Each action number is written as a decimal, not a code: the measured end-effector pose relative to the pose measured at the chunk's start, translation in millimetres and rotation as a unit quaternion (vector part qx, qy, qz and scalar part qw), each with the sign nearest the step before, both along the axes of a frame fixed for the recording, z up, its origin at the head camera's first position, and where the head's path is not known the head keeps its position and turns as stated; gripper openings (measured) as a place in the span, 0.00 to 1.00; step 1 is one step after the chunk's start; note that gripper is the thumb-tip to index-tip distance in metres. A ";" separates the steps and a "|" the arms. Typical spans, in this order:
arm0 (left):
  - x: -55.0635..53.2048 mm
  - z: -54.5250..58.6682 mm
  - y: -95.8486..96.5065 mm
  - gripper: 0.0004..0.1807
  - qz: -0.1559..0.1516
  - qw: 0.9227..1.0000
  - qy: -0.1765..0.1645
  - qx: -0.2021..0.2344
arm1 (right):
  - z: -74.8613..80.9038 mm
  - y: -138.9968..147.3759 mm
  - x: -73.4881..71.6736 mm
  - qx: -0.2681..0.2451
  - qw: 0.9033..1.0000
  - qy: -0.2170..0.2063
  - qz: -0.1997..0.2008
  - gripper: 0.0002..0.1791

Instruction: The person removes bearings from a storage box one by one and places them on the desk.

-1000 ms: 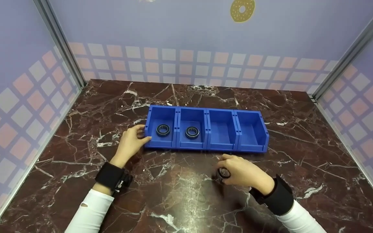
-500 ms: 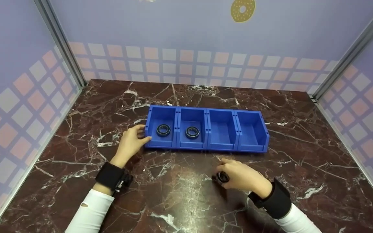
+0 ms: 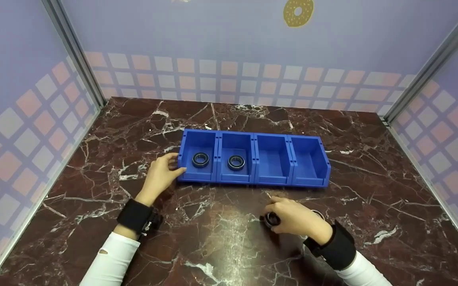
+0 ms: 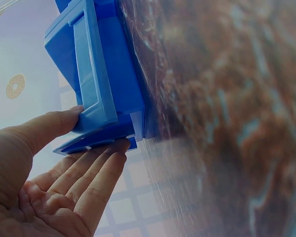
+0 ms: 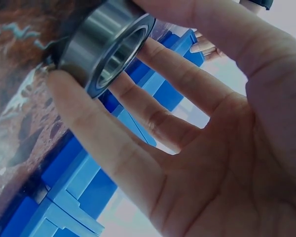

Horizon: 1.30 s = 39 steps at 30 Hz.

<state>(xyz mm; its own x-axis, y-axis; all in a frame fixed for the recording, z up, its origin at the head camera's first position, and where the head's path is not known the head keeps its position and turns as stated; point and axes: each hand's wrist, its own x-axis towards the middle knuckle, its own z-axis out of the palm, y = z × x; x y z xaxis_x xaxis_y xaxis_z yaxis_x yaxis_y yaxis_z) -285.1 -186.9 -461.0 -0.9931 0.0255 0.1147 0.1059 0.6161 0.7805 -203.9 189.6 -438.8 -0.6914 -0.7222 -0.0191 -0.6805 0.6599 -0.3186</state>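
Observation:
A row of joined blue storage bins (image 3: 272,159) stands on the marbled table. One black-rimmed bearing (image 3: 200,159) lies flat in the leftmost bin, and another bearing (image 3: 236,162) lies in the bin beside it. My left hand (image 3: 161,174) grips the row's left end; in the left wrist view the thumb (image 4: 54,126) presses the front corner while the fingers reach round the side wall. In front of the row, my right hand (image 3: 294,216) holds a third bearing (image 5: 106,47) on edge at the tabletop, between thumb and fingers. The hand partly hides it from above.
The two bins on the right show bare floors. Patterned walls (image 3: 229,39) with metal corner posts enclose the table (image 3: 221,246) at the back and both sides. Beyond my right wrist shows a thin pale arc (image 3: 317,213); I cannot tell what it is.
My right hand has shifted slightly toward the near edge with the bearing, which has tilted a little in the fingers. My left hand and the bins have stayed put.

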 end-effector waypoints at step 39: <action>-0.2 0.4 0.4 0.27 0.002 1.000 0.018 0.000 | -9.1 -2.2 5.9 0.007 1.000 0.022 -0.019 0.21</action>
<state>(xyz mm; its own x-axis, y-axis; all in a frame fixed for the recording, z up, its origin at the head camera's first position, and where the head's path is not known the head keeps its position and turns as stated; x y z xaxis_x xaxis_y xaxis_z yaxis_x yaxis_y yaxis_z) -285.2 -186.5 -460.5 -0.9885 0.0208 0.1498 0.1306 0.6169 0.7761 -197.9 187.4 -447.9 -0.7192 -0.6948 0.0022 -0.6673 0.6899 -0.2805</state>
